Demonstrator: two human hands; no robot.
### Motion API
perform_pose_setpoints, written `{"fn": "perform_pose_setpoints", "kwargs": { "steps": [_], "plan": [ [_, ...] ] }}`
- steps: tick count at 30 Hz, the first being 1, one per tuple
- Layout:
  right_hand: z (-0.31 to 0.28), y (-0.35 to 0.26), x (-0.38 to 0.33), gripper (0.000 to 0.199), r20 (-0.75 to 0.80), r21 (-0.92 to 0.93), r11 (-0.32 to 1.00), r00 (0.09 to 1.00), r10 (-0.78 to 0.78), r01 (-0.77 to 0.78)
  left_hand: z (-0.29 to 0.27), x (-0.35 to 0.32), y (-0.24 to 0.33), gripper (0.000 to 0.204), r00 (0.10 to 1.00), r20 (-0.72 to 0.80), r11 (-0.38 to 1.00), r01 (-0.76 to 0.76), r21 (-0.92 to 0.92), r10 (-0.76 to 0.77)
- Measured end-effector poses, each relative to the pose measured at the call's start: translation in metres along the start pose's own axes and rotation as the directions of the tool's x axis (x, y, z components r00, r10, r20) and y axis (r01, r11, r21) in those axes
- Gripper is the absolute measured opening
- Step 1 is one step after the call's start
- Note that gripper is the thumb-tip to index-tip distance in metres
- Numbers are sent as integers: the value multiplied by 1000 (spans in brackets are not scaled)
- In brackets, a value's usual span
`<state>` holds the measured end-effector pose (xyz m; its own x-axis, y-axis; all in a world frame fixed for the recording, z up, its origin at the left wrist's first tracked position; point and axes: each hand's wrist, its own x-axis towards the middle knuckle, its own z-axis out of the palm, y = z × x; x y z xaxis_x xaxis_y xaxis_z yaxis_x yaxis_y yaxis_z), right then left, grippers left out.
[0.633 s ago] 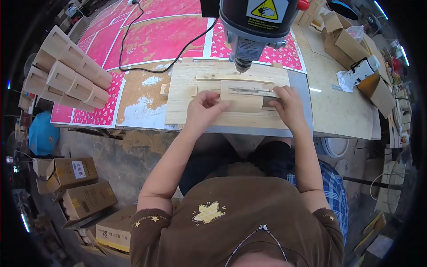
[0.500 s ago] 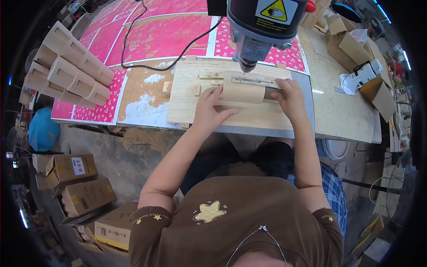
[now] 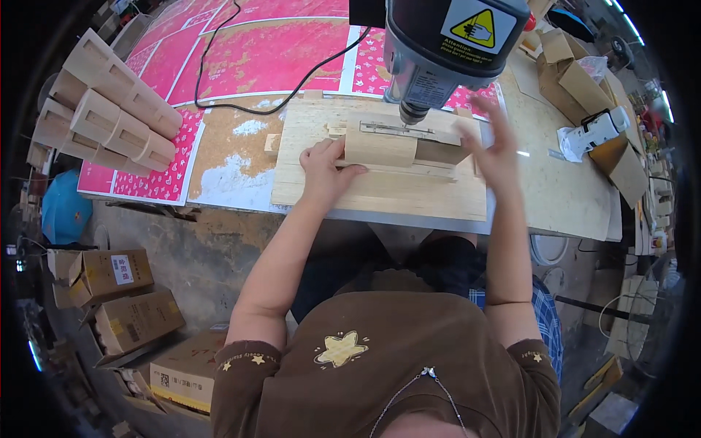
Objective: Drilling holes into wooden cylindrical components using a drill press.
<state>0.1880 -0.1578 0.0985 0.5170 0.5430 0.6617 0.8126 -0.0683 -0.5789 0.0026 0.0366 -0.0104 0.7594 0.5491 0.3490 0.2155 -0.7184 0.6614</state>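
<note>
A pale rounded wooden piece point(image 3: 380, 149) lies in a wooden jig on a board point(image 3: 307, 191) in front of me. A slotted strip point(image 3: 387, 130) runs along its top. My left hand point(image 3: 325, 172) grips its left end, fingers curled there and thumb stretched along the front. Just above the strip hangs the chuck point(image 3: 413, 114) of a drill press point(image 3: 438, 55); any bit in it is too small to make out. My right hand point(image 3: 496, 155) is lifted beside the jig's right end, blurred, with fingers apart and nothing visible in them.
Slotted wooden tubes point(image 3: 109, 109) are stacked at the left of the table. A black cable point(image 3: 292, 93) crosses the pink covering point(image 3: 270, 62). An open carton point(image 3: 577, 80) and a white bottle point(image 3: 602, 131) stand at the right. Cardboard boxes point(image 3: 139, 321) sit on the floor, lower left.
My right hand has come off the wooden piece and risen to the right. My left hand and the wooden piece have shifted left under the drill. The view has shifted slightly.
</note>
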Motion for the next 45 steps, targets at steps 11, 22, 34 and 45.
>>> {"fn": "perform_pose_setpoints", "kwargs": {
  "steps": [11, 22, 34, 45],
  "plan": [
    [-38, -57, 128, 30, -143, -154, 987, 987, -69, 47, 1, 3, 8, 35, 997, -26, 997, -78, -16, 78],
    [-11, -72, -15, 10, -145, -123, 992, 989, -12, -6, -3, 0, 7, 35, 997, -24, 997, -78, 12, 78],
    [-7, -48, -12, 6, -263, -187, 964, 936, -234, 188, -2, 0, 9, 40, 999, -7, 999, -40, 16, 40],
    [-44, -34, 139, 30, -139, -147, 988, 988, -67, 46, 36, 6, 28, 61, 989, -34, 989, -144, -11, 144]
  ]
}}
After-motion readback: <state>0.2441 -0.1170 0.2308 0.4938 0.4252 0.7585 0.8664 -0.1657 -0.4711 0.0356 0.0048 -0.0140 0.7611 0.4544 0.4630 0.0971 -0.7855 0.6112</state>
